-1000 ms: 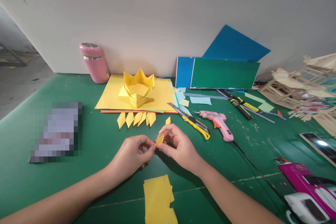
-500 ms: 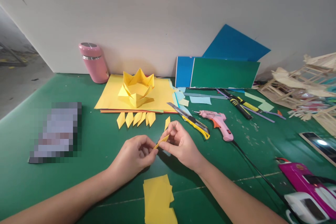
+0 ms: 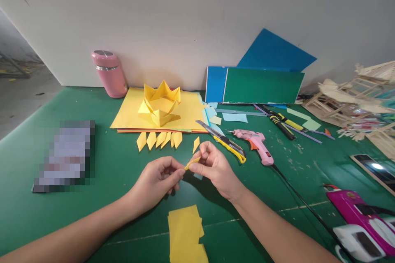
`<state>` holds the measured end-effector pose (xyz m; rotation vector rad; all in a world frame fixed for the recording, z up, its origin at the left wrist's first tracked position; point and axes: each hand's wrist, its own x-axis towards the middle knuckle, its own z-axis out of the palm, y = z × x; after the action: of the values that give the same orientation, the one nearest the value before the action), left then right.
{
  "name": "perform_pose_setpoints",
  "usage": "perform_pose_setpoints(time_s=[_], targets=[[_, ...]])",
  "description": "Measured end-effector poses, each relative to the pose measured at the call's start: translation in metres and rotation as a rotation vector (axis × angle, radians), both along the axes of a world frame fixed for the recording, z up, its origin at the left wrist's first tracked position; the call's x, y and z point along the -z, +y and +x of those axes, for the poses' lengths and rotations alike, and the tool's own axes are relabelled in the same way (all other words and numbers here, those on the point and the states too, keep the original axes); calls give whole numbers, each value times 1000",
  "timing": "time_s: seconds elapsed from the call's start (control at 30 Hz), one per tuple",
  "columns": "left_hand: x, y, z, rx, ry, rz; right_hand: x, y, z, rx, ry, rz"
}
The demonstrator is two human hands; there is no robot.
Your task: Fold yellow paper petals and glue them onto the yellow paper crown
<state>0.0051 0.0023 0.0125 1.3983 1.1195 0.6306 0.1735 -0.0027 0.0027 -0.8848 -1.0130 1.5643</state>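
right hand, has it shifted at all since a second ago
Yes. The right hand has drifted slightly right and away from the body, toward the yellow utility knife, still pinching the small yellow paper piece with the left hand.

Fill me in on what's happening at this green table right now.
A person is pinching a small folded yellow paper piece between the left hand and the right hand, just above the green table. A row of finished yellow petals lies beyond the hands, in front of a folded yellow paper crown on a yellow sheet. Cut yellow squares lie nearest the person; a utility knife and pink glue gun rest to the right.
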Motion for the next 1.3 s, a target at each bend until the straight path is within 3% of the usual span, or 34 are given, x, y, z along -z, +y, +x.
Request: perform_pose_setpoints(time_s=[0.5, 0.7, 1.0, 1.3], targets=[[-1, 1, -2, -57, 29, -6, 2, 2, 5, -36, -39, 6], [-6, 1, 1, -49, 15, 6, 4, 2, 1, 22, -127, 41], [-4, 4, -1, -100, 5, -56, 5, 3, 4, -6, -34, 19], [-6, 2, 0, -37, -24, -24, 2, 0, 2, 9, -279, 112]])
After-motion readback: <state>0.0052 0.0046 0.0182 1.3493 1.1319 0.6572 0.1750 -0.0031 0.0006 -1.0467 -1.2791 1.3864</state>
